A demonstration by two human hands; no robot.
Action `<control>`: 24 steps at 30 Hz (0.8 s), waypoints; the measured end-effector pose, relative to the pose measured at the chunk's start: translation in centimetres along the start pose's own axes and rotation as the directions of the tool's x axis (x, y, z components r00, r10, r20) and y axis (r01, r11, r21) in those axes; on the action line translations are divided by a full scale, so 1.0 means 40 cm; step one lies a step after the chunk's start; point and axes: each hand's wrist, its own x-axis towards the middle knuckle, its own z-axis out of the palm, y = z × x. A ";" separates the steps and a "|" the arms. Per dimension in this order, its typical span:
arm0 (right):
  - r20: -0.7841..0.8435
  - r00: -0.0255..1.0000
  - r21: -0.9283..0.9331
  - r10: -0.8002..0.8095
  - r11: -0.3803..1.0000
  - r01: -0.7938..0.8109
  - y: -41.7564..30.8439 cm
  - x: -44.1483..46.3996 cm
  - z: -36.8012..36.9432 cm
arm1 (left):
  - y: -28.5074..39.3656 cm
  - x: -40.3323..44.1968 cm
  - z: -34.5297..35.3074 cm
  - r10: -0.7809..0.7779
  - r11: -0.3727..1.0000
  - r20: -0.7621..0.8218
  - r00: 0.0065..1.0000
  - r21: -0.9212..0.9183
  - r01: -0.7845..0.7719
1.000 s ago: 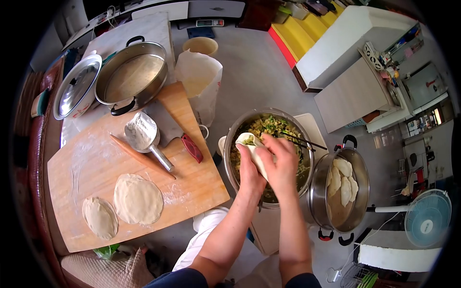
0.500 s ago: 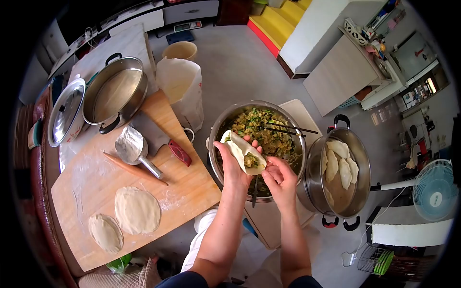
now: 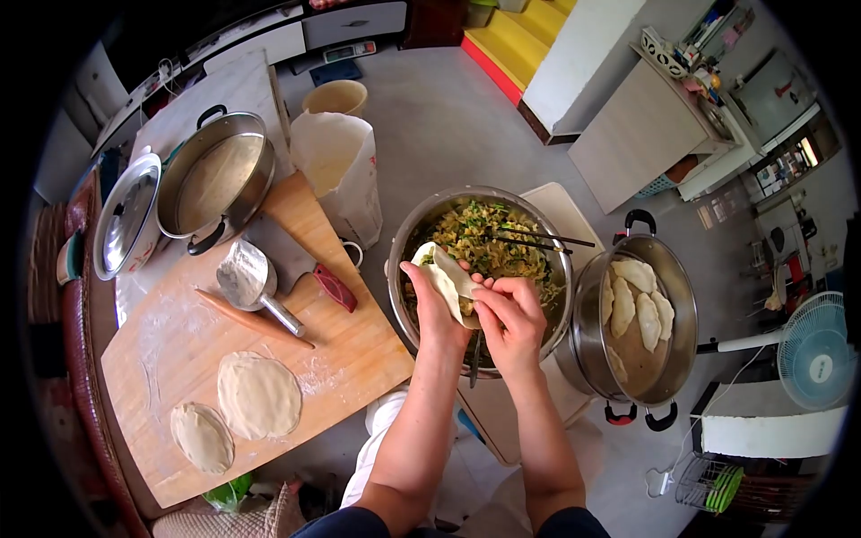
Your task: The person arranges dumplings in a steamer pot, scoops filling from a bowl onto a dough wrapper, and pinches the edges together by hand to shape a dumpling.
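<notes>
A partly folded dumpling point(image 3: 446, 285) lies across my left hand point(image 3: 435, 314), whose fingers cup it from beneath. Pinched on the right edge of its wrapper is my right hand point(image 3: 513, 318), thumb and fingers closed on the dough. Some filling shows in the open fold. Directly below both hands stands a steel bowl point(image 3: 414, 213) of chopped vegetable filling point(image 3: 502, 238), with dark chopsticks point(image 3: 543, 240) laid across it. To the right, a steel pot point(image 3: 683, 359) holds several shaped dumplings point(image 3: 647, 321).
On the left, a wooden board point(image 3: 359, 359) carries flat dough wrappers point(image 3: 258, 394), a rolling pin point(image 3: 251, 316), a flour scoop point(image 3: 244, 276) and a red-handled cleaver point(image 3: 334, 285). Behind it stand a two-handled pan point(image 3: 215, 179) and a white flour sack point(image 3: 345, 166). A fan point(image 3: 818, 350) is at far right.
My right hand has shifted up and left along the dumpling, bringing the wrapper's right edge up over the filling. My left hand stays nearly in place.
</notes>
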 end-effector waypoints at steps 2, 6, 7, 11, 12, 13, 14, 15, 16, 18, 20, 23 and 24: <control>-0.014 0.998 -0.027 -0.058 0.998 0.058 -0.002 0.003 0.000 | 0.002 0.002 0.000 0.005 1.000 -0.020 1.000 0.003 -0.005; -0.030 1.000 -0.099 0.009 0.995 -0.012 -0.021 0.018 -0.016 | 0.007 0.007 -0.005 -0.002 1.000 -0.046 0.999 0.007 0.002; -0.002 1.000 -0.133 -0.002 0.991 0.001 -0.018 0.020 -0.021 | 0.007 0.007 -0.007 -0.017 1.000 -0.026 0.999 -0.010 0.017; 0.024 0.998 -0.126 -0.052 0.991 0.055 -0.012 0.026 -0.018 | 0.009 0.005 0.001 -0.010 1.000 -0.012 1.000 0.009 0.010; 0.016 0.998 -0.115 -0.056 0.992 0.057 -0.009 0.025 -0.014 | 0.009 0.005 0.001 -0.011 1.000 -0.002 1.000 -0.001 0.011; 0.008 0.998 -0.105 -0.058 0.993 0.058 -0.008 0.022 -0.011 | 0.010 0.005 0.000 -0.013 1.000 0.008 1.000 -0.010 0.014; -0.001 0.998 -0.096 -0.059 0.994 0.059 -0.007 0.021 -0.010 | 0.010 0.006 0.001 -0.020 0.999 -0.001 1.000 -0.029 0.020; 0.007 0.997 -0.112 -0.074 0.991 0.075 -0.007 0.020 -0.011 | 0.010 0.007 0.003 -0.028 0.998 -0.011 1.000 -0.048 0.028; 0.016 0.996 -0.128 -0.090 0.988 0.091 -0.009 0.020 -0.013 | 0.011 0.007 0.004 -0.036 0.997 -0.020 0.999 -0.067 0.035; 0.038 0.994 -0.148 -0.106 0.983 0.111 -0.014 0.017 -0.018 | 0.009 0.016 -0.008 -0.063 0.993 0.001 0.998 -0.099 0.063; 0.064 0.992 -0.158 -0.106 0.981 0.115 -0.020 0.004 -0.030 | 0.014 0.018 -0.012 -0.072 0.990 -0.004 0.997 -0.119 0.071; -0.006 0.998 -0.084 -0.070 0.994 0.069 -0.010 -0.020 -0.034 | 0.020 0.010 0.003 -0.059 0.991 -0.039 0.998 -0.122 0.054; -0.074 0.997 -0.033 0.010 0.999 -0.012 -0.004 -0.036 -0.031 | 0.020 0.006 0.008 -0.052 0.992 -0.043 0.998 -0.114 0.047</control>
